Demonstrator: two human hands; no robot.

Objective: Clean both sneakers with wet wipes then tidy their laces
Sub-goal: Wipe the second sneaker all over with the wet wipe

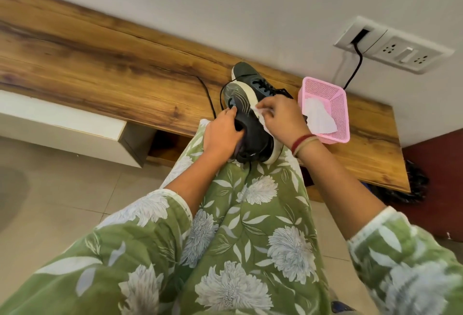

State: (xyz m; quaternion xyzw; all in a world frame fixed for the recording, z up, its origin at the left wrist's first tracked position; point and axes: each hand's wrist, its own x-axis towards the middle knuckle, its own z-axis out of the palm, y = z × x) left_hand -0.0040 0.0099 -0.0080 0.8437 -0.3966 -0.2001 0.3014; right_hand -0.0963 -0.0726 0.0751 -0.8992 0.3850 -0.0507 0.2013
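Sideways on the person's knee point(250, 201) lay one dark sneaker point(246, 124). The left hand point(221, 136) had its fingers curled into the opening, and the right hand point(283, 116) pinched a wet wipe point(260, 116) against the white sole. Just behind, the second sneaker point(250, 74) stood on the bench point(100, 76), near a pink basket point(338, 119) holding another white wipe point(319, 116).

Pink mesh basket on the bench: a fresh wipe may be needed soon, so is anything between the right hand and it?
Nothing visible. The pink mesh plastic basket stands open-topped beside the right hand, white wipes lying inside; that hand pinches a white wipe against the sole of the black sneaker.
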